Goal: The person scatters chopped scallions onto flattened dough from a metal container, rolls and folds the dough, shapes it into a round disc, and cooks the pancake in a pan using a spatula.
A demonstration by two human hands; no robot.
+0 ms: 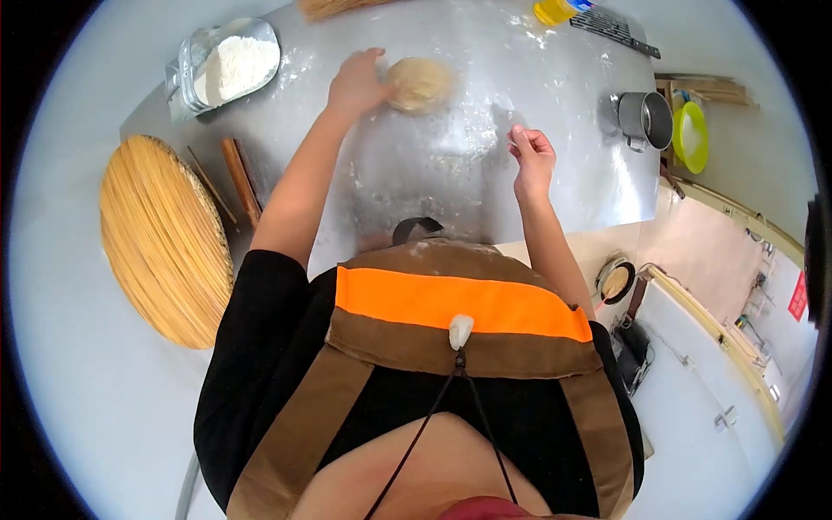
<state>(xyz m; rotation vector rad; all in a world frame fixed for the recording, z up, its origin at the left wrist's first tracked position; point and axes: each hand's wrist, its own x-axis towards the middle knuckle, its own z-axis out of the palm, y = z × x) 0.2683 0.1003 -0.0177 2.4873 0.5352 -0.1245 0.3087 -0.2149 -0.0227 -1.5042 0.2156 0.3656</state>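
A round ball of dough [422,84], slightly blurred, lies on the metal tabletop [433,186] dusted with flour. My left hand [357,85] is at the dough's left side, fingers apart, its fingertips reaching the dough's edge; whether they press on it I cannot tell. To the right, my right hand [531,158] hovers near the table with thumb and fingers pinched together. A small whitish bit shows at those fingertips, too small to name. White flour [236,69] fills a clear container [186,76] left of my left hand.
At the left are a round straw-coloured woven board [160,243], a wooden rolling pin [241,180] and a thin stick [212,186]. A metal cup [646,120] stands at the right edge, with a dark slotted tool [611,28] and a yellow bottle [555,10] behind it.
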